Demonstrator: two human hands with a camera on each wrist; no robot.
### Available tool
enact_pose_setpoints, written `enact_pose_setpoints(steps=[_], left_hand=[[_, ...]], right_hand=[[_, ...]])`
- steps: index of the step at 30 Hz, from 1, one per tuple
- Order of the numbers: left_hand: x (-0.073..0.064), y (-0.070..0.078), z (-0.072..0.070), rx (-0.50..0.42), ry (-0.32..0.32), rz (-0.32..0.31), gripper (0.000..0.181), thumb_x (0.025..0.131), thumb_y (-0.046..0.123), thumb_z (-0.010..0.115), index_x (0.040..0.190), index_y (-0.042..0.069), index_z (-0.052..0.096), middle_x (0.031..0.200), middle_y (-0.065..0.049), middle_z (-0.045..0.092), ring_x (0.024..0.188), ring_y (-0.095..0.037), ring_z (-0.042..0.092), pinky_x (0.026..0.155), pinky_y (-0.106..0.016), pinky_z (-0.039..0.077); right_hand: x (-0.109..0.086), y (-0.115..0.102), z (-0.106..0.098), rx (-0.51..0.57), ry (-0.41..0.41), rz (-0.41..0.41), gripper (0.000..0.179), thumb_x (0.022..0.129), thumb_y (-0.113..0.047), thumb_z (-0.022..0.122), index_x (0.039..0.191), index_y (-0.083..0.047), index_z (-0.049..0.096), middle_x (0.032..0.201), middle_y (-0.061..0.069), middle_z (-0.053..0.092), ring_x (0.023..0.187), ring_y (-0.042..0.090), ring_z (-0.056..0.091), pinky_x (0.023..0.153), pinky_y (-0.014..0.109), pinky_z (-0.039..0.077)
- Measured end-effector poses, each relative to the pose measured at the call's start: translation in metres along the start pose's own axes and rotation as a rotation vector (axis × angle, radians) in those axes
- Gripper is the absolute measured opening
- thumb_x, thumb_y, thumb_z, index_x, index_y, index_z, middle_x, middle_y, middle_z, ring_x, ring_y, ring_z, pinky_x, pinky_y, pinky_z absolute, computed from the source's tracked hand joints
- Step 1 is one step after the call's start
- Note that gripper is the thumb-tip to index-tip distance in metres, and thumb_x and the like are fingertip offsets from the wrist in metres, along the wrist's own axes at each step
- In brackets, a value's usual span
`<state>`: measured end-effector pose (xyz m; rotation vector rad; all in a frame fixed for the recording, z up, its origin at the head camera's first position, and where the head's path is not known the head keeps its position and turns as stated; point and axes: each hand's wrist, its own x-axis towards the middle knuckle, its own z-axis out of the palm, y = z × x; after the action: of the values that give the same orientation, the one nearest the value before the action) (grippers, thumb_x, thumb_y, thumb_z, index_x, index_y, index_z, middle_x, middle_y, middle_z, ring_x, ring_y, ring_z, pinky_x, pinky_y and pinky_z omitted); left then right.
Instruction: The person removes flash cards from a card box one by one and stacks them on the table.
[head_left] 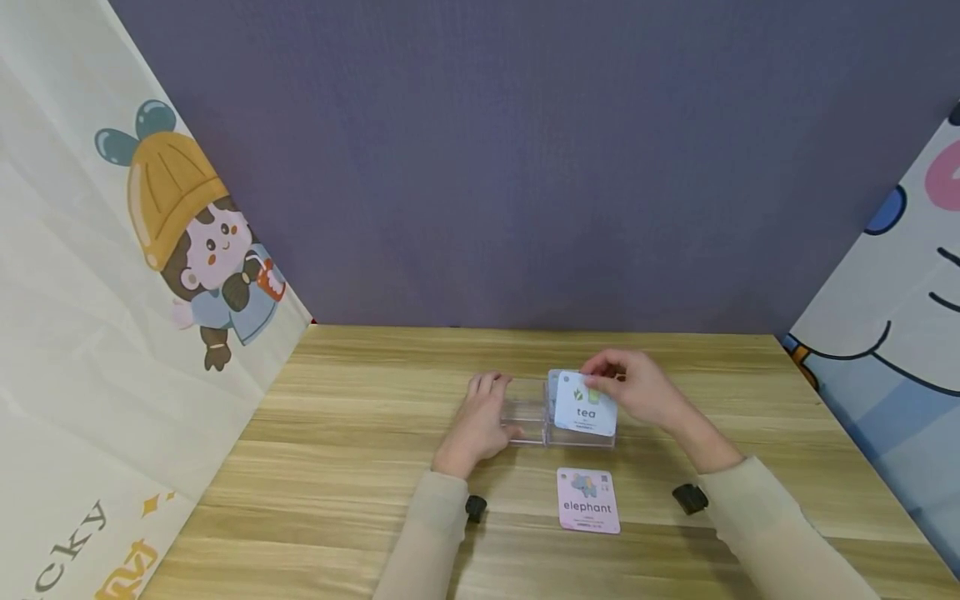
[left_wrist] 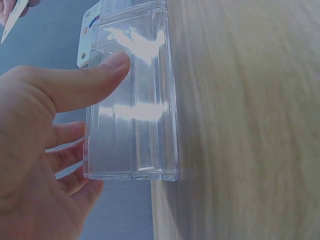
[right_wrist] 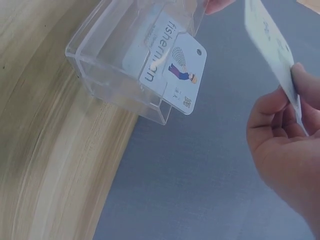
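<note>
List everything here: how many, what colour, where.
Table: 1, wood-coloured, foreground
Backdrop: 1, greyish purple, behind the table
Printed sheets: 2, mostly white, left and right
Holder: 1, clear, on the table
Fisherman card: 1, pale blue, in the holder's right compartment
Tea card: 1, pale blue, near the holder
Elephant card: 1, pink, flat on the table
Sleeves: 2, cream, lower foreground
Small objects: 2, black, beside the sleeves
Left hand: 1, bare, gripping the holder's left side
Right hand: 1, bare, pinching the tea card

White glare streaks the clear holder (left_wrist: 132, 95) in the left-wrist view.
</note>
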<state>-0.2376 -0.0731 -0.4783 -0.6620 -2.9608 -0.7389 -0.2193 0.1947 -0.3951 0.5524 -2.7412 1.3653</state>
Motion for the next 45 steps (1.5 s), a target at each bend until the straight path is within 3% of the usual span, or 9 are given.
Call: enact_pose_setpoints(steps=[25,45], left_hand=[[0.002,-0.001,0.0,0.025,-0.006,0.012,0.088,0.082,0.031,0.086,0.152,0.004,0.04,0.155,-0.013,0.038,0.145,-0.03,0.029,0.122,-0.041,0.028],[0.001,-0.001,-0.001,0.018,-0.002,0.015,0.089,0.081,0.031,0.086,0.152,0.003,0.04,0.154,-0.013,0.038,0.145,-0.03,0.029,0.122,-0.041,0.028]], right_hand=[[-0.008,0.002,0.007,0.026,-0.027,-0.013,0.011,0.094,-0.001,0.068,0.103,-0.004,0.073,0.09,0.004,0.068,0.078,0.019,0.059,0.063,0.026,0.051],[-0.017,0.01,0.014,0.076,-0.075,0.046,0.011,0.095,-0.002,0.067,0.102,-0.009,0.073,0.092,0.004,0.067,0.082,0.024,0.059,0.067,0.027,0.053]])
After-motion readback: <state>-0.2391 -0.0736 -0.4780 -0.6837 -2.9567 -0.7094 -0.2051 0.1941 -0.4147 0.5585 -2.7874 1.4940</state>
